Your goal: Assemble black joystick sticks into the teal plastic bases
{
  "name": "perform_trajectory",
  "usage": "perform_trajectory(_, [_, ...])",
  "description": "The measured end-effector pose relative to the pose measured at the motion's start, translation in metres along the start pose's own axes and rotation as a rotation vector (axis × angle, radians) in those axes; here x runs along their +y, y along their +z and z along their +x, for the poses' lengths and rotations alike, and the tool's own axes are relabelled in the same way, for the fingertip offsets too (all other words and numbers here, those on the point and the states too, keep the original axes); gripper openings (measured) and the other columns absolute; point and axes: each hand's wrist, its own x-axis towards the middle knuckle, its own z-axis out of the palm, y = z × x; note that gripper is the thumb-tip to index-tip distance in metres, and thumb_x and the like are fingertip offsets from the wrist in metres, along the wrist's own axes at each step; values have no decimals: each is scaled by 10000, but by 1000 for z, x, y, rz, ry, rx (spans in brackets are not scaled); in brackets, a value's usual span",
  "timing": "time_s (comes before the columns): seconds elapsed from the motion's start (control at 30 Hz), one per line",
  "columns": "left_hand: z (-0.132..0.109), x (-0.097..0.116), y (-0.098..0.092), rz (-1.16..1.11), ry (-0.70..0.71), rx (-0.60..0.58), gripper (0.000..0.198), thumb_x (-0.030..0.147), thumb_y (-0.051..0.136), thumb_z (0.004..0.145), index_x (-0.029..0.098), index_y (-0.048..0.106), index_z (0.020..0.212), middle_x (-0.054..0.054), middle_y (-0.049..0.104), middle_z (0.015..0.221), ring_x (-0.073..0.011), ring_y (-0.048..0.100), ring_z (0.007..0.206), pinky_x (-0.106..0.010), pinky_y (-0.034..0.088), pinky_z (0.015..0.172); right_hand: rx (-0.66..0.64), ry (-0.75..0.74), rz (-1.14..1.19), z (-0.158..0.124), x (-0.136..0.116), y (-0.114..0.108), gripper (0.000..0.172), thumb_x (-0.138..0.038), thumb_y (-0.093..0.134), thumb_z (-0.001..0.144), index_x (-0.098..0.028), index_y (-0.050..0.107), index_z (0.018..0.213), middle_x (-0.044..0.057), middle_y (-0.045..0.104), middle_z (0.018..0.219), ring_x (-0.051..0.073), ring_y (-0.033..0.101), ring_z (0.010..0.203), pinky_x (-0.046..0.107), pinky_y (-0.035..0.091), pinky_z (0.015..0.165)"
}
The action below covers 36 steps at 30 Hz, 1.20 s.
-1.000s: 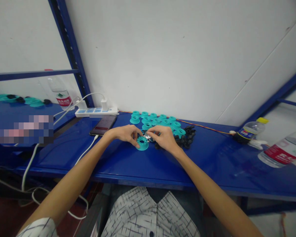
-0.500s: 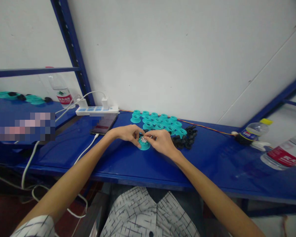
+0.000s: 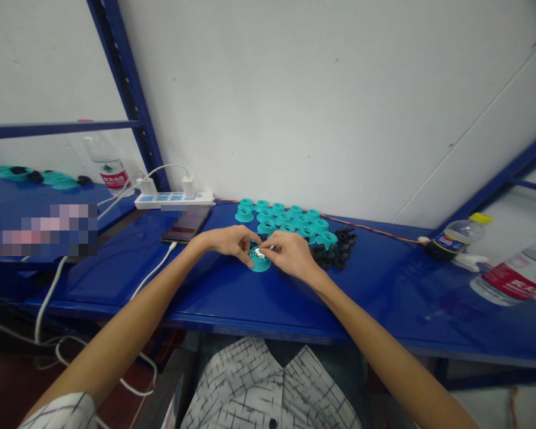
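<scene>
A teal round flanged plastic part [image 3: 261,265] sits on the blue table in front of me, with a shiny silver piece [image 3: 258,252] in its middle. My left hand [image 3: 233,241] curls round its left side, thumb at the near rim and fingers at the far rim. Fingers pinched, my right hand [image 3: 289,252] is at the top right of the same part, over the silver piece. Whatever lies between those fingertips is too small to make out. Behind my hands stand several similar teal parts [image 3: 287,228] in rows, beside a pile of small black parts [image 3: 339,253].
A phone [image 3: 186,225] on a white cable and a power strip [image 3: 174,200] are at the left. Bottles, one with a yellow cap [image 3: 455,236] and one with a red label [image 3: 513,277], stand at the right. Thin coloured wires [image 3: 370,229] run along the wall.
Both hands keep nearly the same hold on the teal part. The whole view has shifted slightly, and the silver piece catches more light.
</scene>
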Motion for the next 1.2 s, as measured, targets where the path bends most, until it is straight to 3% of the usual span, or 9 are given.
perform_trajectory(0.33, [0, 3, 1, 4, -9, -5, 642, 441, 816, 640, 122, 661, 1175, 23, 622, 647, -137, 564, 602, -226, 378, 562, -21, -63, -134, -3, -1, 1, 189, -237, 605, 869, -283, 789, 866, 10, 711, 961, 156, 633, 854, 263, 386, 657])
perform_trajectory(0.57, [0, -1, 1, 19, 18, 4, 552, 412, 813, 657, 133, 674, 1113, 34, 612, 662, -115, 559, 596, -201, 379, 555, 20, -49, -173, -4, -6, 3, 189, -249, 578, 887, -256, 766, 869, 17, 706, 995, 157, 638, 861, 259, 373, 621])
perform_trajectory(0.9, [-7, 7, -5, -67, 12, 32, 623, 404, 809, 673, 149, 617, 1209, 22, 635, 680, -119, 555, 597, -228, 386, 585, 97, -21, -220, -2, 3, -10, 178, -283, 594, 871, -249, 768, 858, 21, 728, 927, 161, 636, 791, 272, 362, 617])
perform_trajectory(1.2, [-4, 4, -2, -69, 74, 31, 441, 414, 792, 698, 136, 741, 1038, 25, 592, 610, -85, 481, 539, -201, 339, 519, 93, 33, -276, -1, 4, -18, 210, -315, 583, 882, -245, 773, 826, 21, 732, 894, 167, 634, 785, 278, 337, 600])
